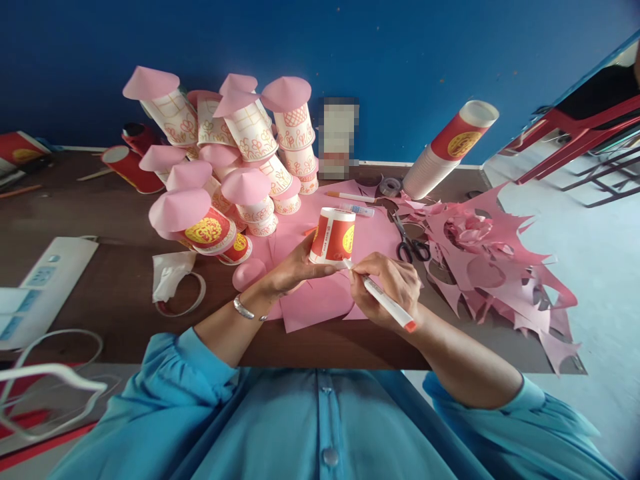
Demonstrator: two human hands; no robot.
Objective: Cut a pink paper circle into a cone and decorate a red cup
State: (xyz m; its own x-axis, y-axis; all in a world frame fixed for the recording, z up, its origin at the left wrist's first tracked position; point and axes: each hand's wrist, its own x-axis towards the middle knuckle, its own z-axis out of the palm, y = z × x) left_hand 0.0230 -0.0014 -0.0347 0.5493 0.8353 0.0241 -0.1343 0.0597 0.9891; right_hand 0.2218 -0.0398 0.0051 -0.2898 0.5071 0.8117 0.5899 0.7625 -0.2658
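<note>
My left hand is wrapped round a red and white paper cup with a yellow emblem, held above pink paper sheets. In my right hand is a white marker pen with an orange-red end. Its tip meets the lower edge of the cup; whether it leaves a mark there I cannot tell. Left of the cup stand several stacked paper cups with pink paper cone tops, most drawn with flowers and lattice lines. A red cup with a cone top lies tilted nearest me.
Black scissors, a glue stick and another marker lie beyond my hands. Pink paper scraps cover the table's right side. A tall leaning stack of cups stands behind, near the blue wall. Tape roll sits close by.
</note>
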